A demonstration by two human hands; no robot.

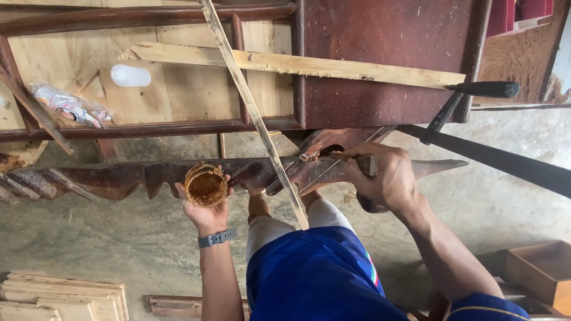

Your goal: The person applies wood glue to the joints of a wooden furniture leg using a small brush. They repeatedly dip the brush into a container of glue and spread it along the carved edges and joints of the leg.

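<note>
My left hand (205, 211) holds a small round cup (205, 185) filled with a brownish-orange paste, palm up, just in front of a long carved dark-brown wooden piece (119, 178) with a scalloped edge. My right hand (380, 178) grips a tool handle (367, 166) and presses its tip against the carved piece near a curved cut-out (324, 148). A thin pale wooden strip (256, 113) runs diagonally between my hands. My blue shorts and white leggings show below.
A dark red wooden furniture frame (357, 59) with pale plywood panels lies beyond. On it rest a pale batten (297, 64), a white bottle (131, 75), a plastic packet (68, 106) and a black-handled tool (476, 92). Pale moulded panels (59, 297) and a wooden box (544, 270) sit on the concrete floor.
</note>
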